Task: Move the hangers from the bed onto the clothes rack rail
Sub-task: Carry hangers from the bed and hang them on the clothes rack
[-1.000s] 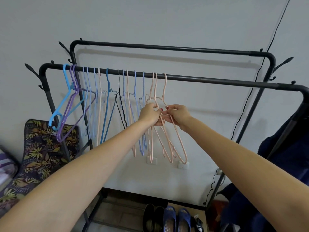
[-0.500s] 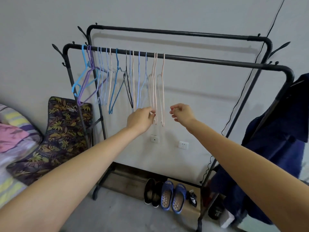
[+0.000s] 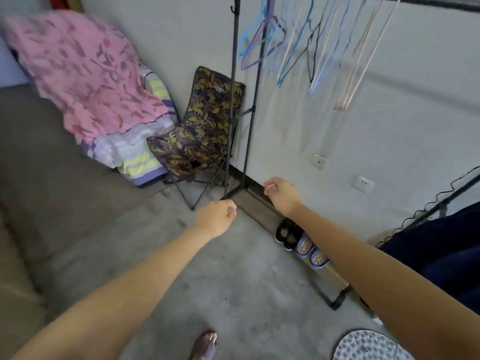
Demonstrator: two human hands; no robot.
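Several thin hangers, blue (image 3: 294, 49), purple (image 3: 255, 46) and pale pink (image 3: 359, 63), hang from the black rack rail (image 3: 441, 2) at the top right and look blurred. My left hand (image 3: 217, 216) and my right hand (image 3: 281, 194) are low in front of me over the floor, well below the hangers. Both have loosely curled fingers and hold nothing. The grey-brown bed (image 3: 39, 157) fills the left side; I see no hanger on the part in view.
A pink blanket (image 3: 85, 68) and striped bedding lie on the bed's far end. A leaf-print folding chair (image 3: 207, 120) stands by the rack's left post (image 3: 235, 74). Shoes (image 3: 301, 242) sit on the rack's base. A dark blue garment (image 3: 441, 255) hangs at right.
Both hands let go of the pink hangers and dropped away from the rail. My view swung down and left toward the bed and floor.
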